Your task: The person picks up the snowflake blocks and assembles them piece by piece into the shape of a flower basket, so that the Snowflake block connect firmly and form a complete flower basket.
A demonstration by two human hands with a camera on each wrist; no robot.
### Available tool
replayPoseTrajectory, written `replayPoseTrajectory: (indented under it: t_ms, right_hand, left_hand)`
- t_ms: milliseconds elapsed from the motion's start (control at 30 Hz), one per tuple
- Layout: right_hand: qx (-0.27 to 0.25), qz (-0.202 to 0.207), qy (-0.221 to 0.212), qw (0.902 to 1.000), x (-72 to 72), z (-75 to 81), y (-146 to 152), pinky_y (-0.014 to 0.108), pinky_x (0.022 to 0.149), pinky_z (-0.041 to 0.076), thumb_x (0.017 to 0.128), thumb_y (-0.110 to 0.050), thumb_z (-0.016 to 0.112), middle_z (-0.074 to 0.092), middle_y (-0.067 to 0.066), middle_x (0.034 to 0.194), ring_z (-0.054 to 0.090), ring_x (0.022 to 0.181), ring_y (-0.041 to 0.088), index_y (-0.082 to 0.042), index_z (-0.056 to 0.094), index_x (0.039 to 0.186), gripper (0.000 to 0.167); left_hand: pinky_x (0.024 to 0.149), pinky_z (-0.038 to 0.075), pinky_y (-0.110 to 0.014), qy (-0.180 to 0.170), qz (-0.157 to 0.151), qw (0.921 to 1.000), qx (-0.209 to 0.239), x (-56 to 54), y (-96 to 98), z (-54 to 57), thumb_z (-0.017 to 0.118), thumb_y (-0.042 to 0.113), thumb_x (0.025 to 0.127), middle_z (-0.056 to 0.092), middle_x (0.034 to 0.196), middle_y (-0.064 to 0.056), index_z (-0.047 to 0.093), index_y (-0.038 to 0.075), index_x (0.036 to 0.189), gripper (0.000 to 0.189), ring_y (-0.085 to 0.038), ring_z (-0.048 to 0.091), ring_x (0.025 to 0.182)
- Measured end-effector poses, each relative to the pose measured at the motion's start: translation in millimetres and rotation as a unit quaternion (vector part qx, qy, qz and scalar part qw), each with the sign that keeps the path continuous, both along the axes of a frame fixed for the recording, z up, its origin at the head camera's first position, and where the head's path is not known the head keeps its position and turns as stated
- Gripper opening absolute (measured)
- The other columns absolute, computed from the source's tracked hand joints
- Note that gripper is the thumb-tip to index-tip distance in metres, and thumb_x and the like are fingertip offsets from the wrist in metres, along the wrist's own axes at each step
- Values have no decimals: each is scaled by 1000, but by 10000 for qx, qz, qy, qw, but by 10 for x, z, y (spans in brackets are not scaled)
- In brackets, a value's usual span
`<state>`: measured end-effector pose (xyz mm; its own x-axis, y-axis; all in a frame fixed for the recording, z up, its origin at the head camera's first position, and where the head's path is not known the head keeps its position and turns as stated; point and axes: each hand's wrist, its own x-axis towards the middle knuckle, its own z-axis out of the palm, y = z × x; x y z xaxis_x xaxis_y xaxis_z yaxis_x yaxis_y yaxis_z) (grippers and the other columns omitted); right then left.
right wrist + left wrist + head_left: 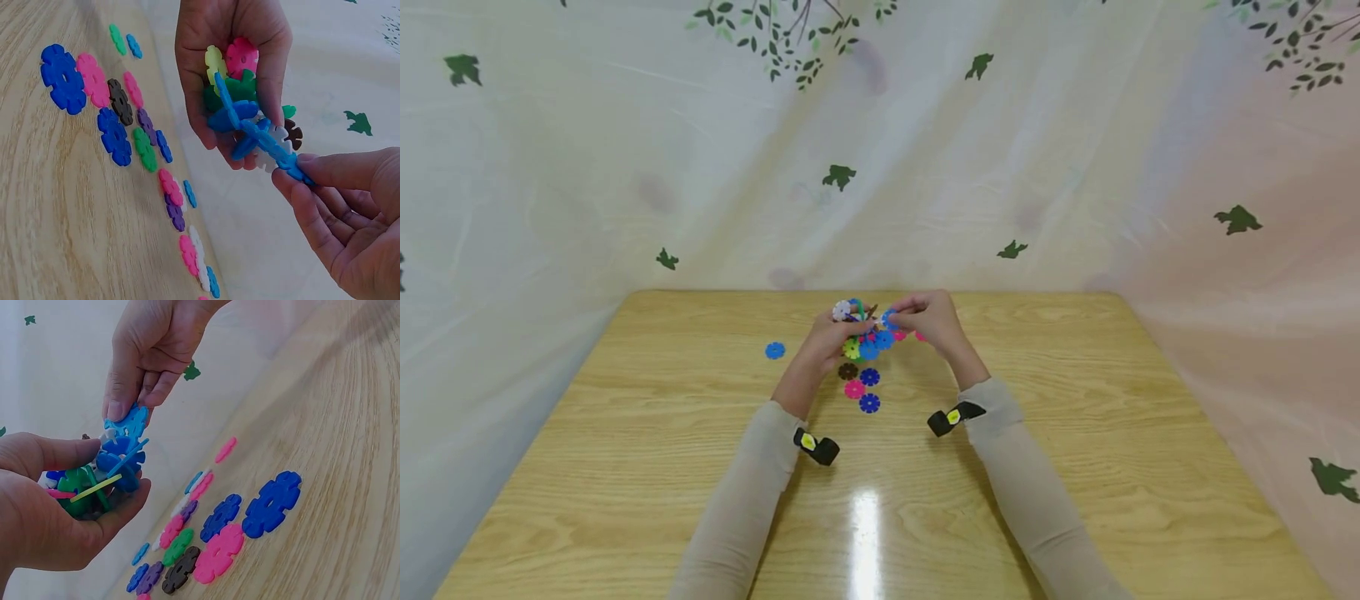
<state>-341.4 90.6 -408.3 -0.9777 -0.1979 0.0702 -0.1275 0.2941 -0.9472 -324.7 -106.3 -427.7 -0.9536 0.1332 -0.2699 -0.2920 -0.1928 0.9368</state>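
My left hand (826, 340) cups a cluster of interlocking snowflake discs (74, 482), thumb laid along its top. Green, yellow, pink, white, brown and several blue discs slot together at angles in it. From the other side, my right hand (938, 323) pinches a light blue disc (132, 419) between thumb and forefinger, at the cluster's edge. In the right wrist view that disc (294, 170) overlaps a white disc (265, 161) and other blue ones. The palm and fingers of the left hand hide part of the cluster.
Loose discs lie on the wooden table (700, 467) below the hands, among them a dark blue disc (869, 403), a pink disc (854, 389) and a brown disc (847, 372). A single blue disc (775, 350) lies to the left. A printed curtain (910, 208) hangs behind the table.
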Motion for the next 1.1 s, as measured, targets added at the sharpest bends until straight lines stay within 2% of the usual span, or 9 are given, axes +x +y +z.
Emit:
replayPoseTrajectory:
  t_ms: [167,367,467,567,633,800,867,1000,1100]
  right_hand:
    - [-11,-22,78,10000,13,27,-11,24,54,54,89,-12,79,78,11,84,72,87,47,2,78,101,19]
    - [-29,34,169,9998,8,17,-21,21,51,52,89,-8,79,77,10,81,71,83,48,5,77,99,17]
    - [-127,43,125,9998,9,-5,-27,27,57,58,89,-6,79,76,8,80,73,80,43,7,76,99,17]
    - [-298,-1,-14,9996,19,-17,-45,41,69,64,88,-6,78,75,5,79,73,77,36,8,75,100,18]
    - [-424,-65,-97,9990,32,-12,-63,50,77,63,88,-5,78,73,2,78,73,75,31,9,74,100,19]
    - [-628,-252,-205,9975,68,4,-94,52,81,62,89,-3,76,71,1,77,74,77,30,10,72,101,19]
    - [-712,-334,-214,9967,75,2,-108,54,82,61,88,-2,76,71,2,77,74,80,35,11,71,102,19]
    - [-765,-461,-232,9957,79,-20,-142,56,84,60,88,-2,76,72,4,78,74,84,40,10,72,103,20]
    - [-778,-443,-249,9957,84,-36,-165,54,83,61,89,-4,76,73,6,80,75,77,31,10,72,104,21]
  left_hand:
    - [69,56,-18,110,15,9997,-221,15,20,24,71,8,95,66,111,-1,63,4,135,41,-7,65,84]
    - [67,55,-19,105,-14,9993,-356,13,25,38,72,9,95,65,111,-1,64,5,134,40,-8,63,84]
    - [67,56,-20,-28,-85,9996,-269,-1,-2,28,72,10,95,64,110,-1,62,6,136,43,-9,64,84]
    - [70,57,-22,-170,-178,9996,-98,-20,-46,28,69,13,96,61,115,-2,55,7,143,49,-9,64,85]
    - [77,57,-23,-179,-222,9996,20,-37,-75,29,66,15,98,59,120,-3,51,7,148,52,-9,62,90]
    - [110,46,-41,88,-26,9984,549,-44,-79,42,59,18,102,53,137,-4,51,3,148,50,-12,55,111]
    - [116,41,-48,149,98,9971,735,-35,-53,36,60,19,101,50,144,-5,53,4,147,48,-15,52,118]
    - [108,49,-40,218,244,9948,965,-16,15,0,62,17,101,49,152,-8,54,9,146,46,-17,56,118]
    - [93,57,-26,350,354,9920,1157,-14,53,-37,61,11,101,52,151,-14,52,9,146,46,-14,62,112]
